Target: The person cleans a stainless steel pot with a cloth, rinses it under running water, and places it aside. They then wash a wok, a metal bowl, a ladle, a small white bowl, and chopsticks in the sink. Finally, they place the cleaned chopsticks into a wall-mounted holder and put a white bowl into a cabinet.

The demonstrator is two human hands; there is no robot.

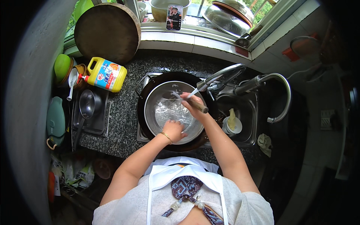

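A round metal basin point(150, 118) with water in it sits inside a large dark wok point(144, 84) over the sink area. My right hand point(194, 102) grips a tool by its wooden handle point(198, 105); the working end lies over the basin, blurred by water, so its kind is unclear. Water streams from the chrome faucet point(209, 78) onto that hand and tool. My left hand point(173, 131), with a gold-coloured bangle at the wrist, is over the near side of the basin. Its fingers are spread near the water and hold nothing visible.
Right of the wok, the sink basin point(250, 123) holds small white bowls point(237, 126) and a yellowish cloth point(231, 119). A second curved faucet point(284, 87) rises there. Leftward are a yellow detergent jug point(108, 74), a metal ladle point(87, 104) and a round chopping board point(107, 33).
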